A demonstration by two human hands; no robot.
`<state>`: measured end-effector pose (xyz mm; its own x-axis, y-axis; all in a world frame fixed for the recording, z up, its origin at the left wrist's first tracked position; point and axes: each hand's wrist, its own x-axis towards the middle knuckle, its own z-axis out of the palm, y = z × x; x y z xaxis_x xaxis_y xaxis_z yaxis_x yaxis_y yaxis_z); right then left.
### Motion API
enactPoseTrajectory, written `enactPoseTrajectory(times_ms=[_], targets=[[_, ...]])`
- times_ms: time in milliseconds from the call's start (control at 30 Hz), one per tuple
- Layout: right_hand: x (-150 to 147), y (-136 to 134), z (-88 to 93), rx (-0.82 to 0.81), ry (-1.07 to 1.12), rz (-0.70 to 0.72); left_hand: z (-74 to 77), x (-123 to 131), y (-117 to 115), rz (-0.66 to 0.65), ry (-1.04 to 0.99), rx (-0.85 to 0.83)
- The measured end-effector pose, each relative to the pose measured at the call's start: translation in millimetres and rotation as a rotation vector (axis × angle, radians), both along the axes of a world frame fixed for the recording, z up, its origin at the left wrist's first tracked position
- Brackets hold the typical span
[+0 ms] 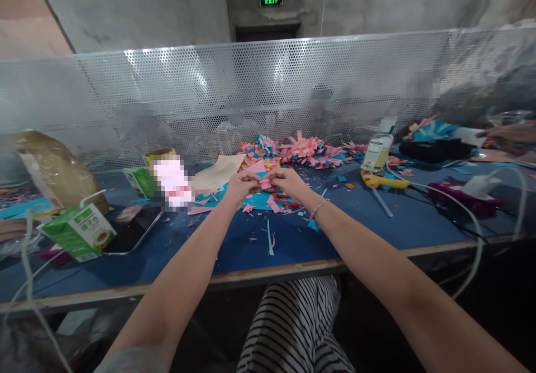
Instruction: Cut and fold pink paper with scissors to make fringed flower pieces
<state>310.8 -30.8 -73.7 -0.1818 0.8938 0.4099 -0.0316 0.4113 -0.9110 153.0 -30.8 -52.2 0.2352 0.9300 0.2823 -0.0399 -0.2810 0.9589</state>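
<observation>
Left hand (240,186) and right hand (288,181) pinching a pink scrap (265,183) just above the blue surface (355,233).
Fingertips pressed together, one end of the scrap gripped by each, just in front of the paper flowers (302,151); possibly red scissors (288,199) below; glue gun (383,182) right of the flowers, carton (79,231) far left.
</observation>
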Motion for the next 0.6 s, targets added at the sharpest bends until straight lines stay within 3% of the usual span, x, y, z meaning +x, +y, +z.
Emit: enactPoseTrajectory(times_ms=[167, 600], targets=[[-3.0, -6.8, 5.7, -0.11, 0.11, 0.048, 2.0, 0.3, -0.9, -0.004, 0.028, -0.009], [2.7, 1.1, 1.2, 0.046, 0.02, -0.052, 1.1, -0.6, 0.2, -0.067, -0.006, 0.093]])
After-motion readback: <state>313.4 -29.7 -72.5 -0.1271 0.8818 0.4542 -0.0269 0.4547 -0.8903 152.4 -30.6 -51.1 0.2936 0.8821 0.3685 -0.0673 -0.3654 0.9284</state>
